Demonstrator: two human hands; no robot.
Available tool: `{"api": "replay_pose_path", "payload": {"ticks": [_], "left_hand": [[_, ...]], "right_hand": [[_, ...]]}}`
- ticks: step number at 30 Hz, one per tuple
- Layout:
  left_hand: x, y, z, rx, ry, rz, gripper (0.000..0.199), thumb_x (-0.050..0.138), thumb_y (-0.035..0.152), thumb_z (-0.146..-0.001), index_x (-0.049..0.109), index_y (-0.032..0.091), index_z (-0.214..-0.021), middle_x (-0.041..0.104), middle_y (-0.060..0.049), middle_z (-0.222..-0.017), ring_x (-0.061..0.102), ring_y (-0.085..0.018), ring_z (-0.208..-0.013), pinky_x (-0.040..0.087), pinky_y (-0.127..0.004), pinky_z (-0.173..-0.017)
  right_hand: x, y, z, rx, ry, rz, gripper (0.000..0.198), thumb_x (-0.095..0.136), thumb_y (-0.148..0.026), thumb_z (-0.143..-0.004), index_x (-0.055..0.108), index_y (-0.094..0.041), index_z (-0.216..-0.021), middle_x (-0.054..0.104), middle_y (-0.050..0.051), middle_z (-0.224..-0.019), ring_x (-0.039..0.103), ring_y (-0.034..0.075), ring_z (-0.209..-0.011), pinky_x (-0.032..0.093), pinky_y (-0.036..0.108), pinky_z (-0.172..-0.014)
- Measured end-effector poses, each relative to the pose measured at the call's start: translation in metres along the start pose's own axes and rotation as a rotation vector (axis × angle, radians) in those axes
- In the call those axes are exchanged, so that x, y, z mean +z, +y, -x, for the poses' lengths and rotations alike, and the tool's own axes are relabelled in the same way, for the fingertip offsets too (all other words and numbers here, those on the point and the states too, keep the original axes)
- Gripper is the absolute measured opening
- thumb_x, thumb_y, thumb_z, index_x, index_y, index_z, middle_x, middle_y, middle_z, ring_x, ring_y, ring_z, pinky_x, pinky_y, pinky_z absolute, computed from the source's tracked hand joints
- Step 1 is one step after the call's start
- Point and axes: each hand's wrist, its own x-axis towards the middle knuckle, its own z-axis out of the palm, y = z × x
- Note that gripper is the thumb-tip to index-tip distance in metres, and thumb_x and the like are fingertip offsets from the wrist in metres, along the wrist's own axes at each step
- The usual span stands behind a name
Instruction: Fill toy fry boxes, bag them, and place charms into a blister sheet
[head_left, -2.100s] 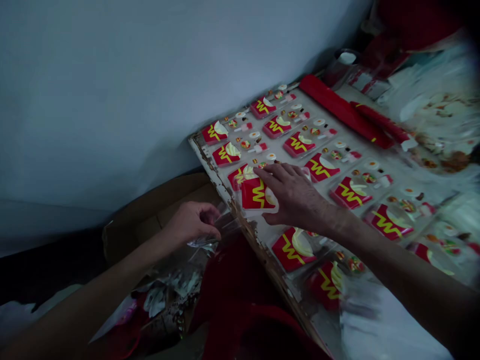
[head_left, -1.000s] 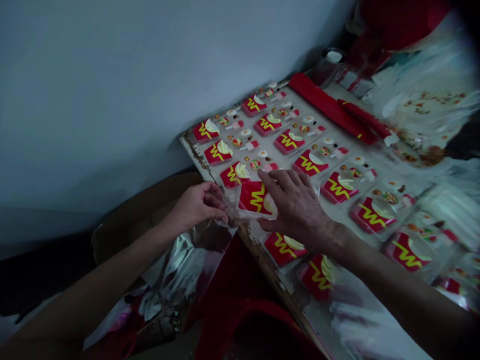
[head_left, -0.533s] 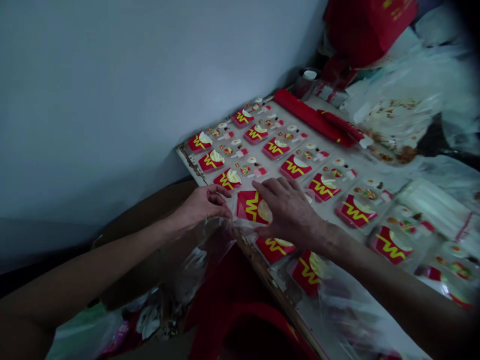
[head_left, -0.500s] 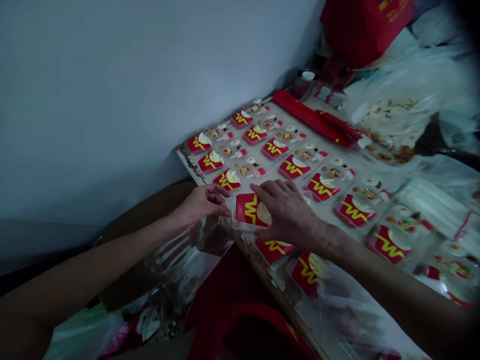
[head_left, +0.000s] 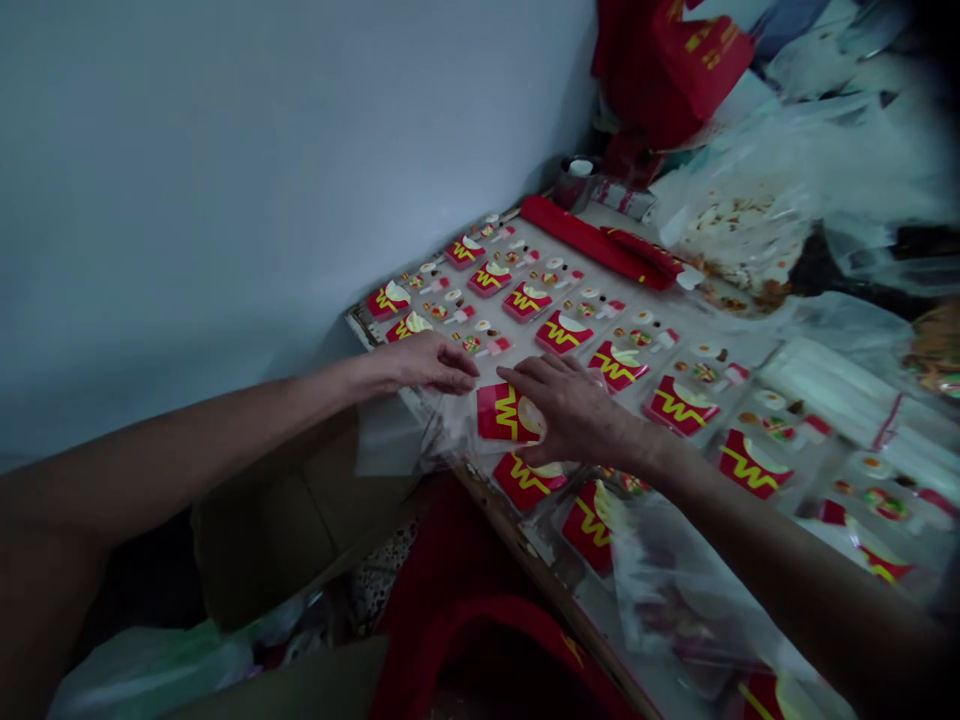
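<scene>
My right hand [head_left: 581, 412] is curved over a clear plastic pack with a red fries carton [head_left: 496, 408] marked with a yellow zigzag. Its fingers and thumb grip the pack's two long sides at the table's near edge. My left hand [head_left: 435, 365] is closed just left of the pack, thumb against fingers, on a clear plastic bag [head_left: 442, 425]. This thin bag spreads below the left hand to the pack's left end. More packs like it, such as the near pack [head_left: 529, 480], lie in rows on the table, with toy food pieces above each carton.
A folded red strip [head_left: 581, 235] and crumpled plastic bags [head_left: 739, 220] lie at the far side, near a red bag [head_left: 667, 70]. White plastic sleeves [head_left: 836, 390] are at right. Below the table edge [head_left: 517, 550] are a cardboard box [head_left: 277, 520] and a red bag [head_left: 465, 640].
My left hand has moved slightly up and right, and the clear plastic that hung below it now lies spread out beside the pack. My right hand keeps its hold. The view has shifted a little.
</scene>
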Motion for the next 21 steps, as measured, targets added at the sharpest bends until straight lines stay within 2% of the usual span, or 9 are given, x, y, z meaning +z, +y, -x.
{"api": "replay_pose_path", "payload": {"ticks": [3, 5, 6, 8, 11, 12, 14, 18, 21], "left_hand": [[0.001, 0.036, -0.025, 0.135, -0.162, -0.235, 0.03, 0.079, 0.028, -0.072, 0.076, 0.017, -0.099, 0.074, -0.005, -0.082, 0.067, -0.017, -0.072, 0.048, -0.027, -0.066], [0.01, 0.054, -0.042, 0.268, -0.165, -0.394, 0.032, 0.075, 0.022, -0.075, 0.075, 0.017, -0.106, 0.074, -0.004, -0.085, 0.068, -0.018, -0.077, 0.049, -0.027, -0.071], [0.017, 0.059, -0.049, 0.336, -0.125, -0.456, 0.036, 0.073, 0.018, -0.077, 0.073, 0.018, -0.112, 0.075, -0.004, -0.088, 0.069, -0.019, -0.081, 0.049, -0.028, -0.075], [0.035, 0.059, -0.058, 0.481, 0.037, -0.555, 0.044, 0.068, 0.013, -0.079, 0.067, 0.018, -0.123, 0.074, -0.006, -0.102, 0.069, -0.02, -0.096, 0.048, -0.032, -0.088], [0.064, 0.034, -0.054, 0.619, 0.368, -0.716, 0.044, 0.062, 0.015, -0.083, 0.063, 0.015, -0.127, 0.068, -0.011, -0.122, 0.06, -0.024, -0.116, 0.041, -0.039, -0.105], [0.073, 0.022, -0.05, 0.617, 0.466, -0.77, 0.043, 0.062, 0.017, -0.082, 0.063, 0.014, -0.126, 0.066, -0.013, -0.125, 0.058, -0.026, -0.119, 0.04, -0.041, -0.107], [0.087, 0.002, -0.041, 0.568, 0.568, -0.854, 0.047, 0.067, 0.023, -0.078, 0.063, 0.01, -0.124, 0.064, -0.016, -0.124, 0.055, -0.03, -0.119, 0.04, -0.043, -0.108], [0.102, -0.016, -0.032, 0.501, 0.537, -0.923, 0.046, 0.068, 0.032, -0.078, 0.065, 0.009, -0.119, 0.064, -0.017, -0.115, 0.056, -0.03, -0.114, 0.044, -0.042, -0.103], [0.107, -0.01, -0.034, 0.469, 0.549, -0.952, 0.04, 0.066, 0.033, -0.081, 0.067, 0.011, -0.114, 0.063, -0.016, -0.114, 0.055, -0.031, -0.114, 0.044, -0.041, -0.101]], "right_hand": [[-0.003, -0.001, 0.008, 0.104, 0.036, 0.081, 0.1, 0.085, -0.051, -0.064, 0.043, -0.01, -0.145, 0.056, 0.02, -0.129, 0.049, 0.039, -0.117, 0.036, 0.05, -0.099], [-0.003, -0.003, 0.011, 0.221, 0.067, 0.11, 0.1, 0.084, -0.054, -0.066, 0.041, -0.012, -0.146, 0.057, 0.02, -0.128, 0.05, 0.039, -0.116, 0.037, 0.051, -0.097], [-0.002, -0.004, 0.012, 0.292, 0.076, 0.115, 0.098, 0.082, -0.055, -0.067, 0.041, -0.014, -0.146, 0.058, 0.02, -0.126, 0.051, 0.039, -0.115, 0.038, 0.051, -0.095], [0.005, -0.005, 0.013, 0.442, 0.064, 0.109, 0.09, 0.08, -0.057, -0.068, 0.046, -0.015, -0.14, 0.06, 0.019, -0.121, 0.053, 0.038, -0.111, 0.041, 0.049, -0.09], [0.021, -0.005, 0.009, 0.63, 0.011, 0.084, 0.078, 0.074, -0.062, -0.072, 0.053, -0.014, -0.13, 0.061, 0.019, -0.116, 0.055, 0.038, -0.108, 0.044, 0.047, -0.085], [0.026, -0.005, 0.008, 0.665, 0.011, 0.082, 0.078, 0.073, -0.063, -0.074, 0.053, -0.012, -0.13, 0.061, 0.02, -0.116, 0.055, 0.038, -0.108, 0.044, 0.047, -0.085], [0.034, -0.005, 0.008, 0.681, 0.042, 0.083, 0.084, 0.071, -0.063, -0.076, 0.047, -0.009, -0.136, 0.061, 0.022, -0.117, 0.055, 0.037, -0.11, 0.044, 0.047, -0.087], [0.031, -0.009, 0.027, 0.644, 0.09, 0.129, 0.104, 0.084, -0.058, -0.065, 0.038, -0.006, -0.143, 0.057, 0.024, -0.126, 0.053, 0.038, -0.115, 0.043, 0.046, -0.091], [0.023, -0.016, 0.052, 0.689, 0.039, 0.175, 0.095, 0.087, -0.055, -0.06, 0.047, -0.01, -0.135, 0.059, 0.023, -0.124, 0.054, 0.04, -0.112, 0.044, 0.049, -0.089]]}}
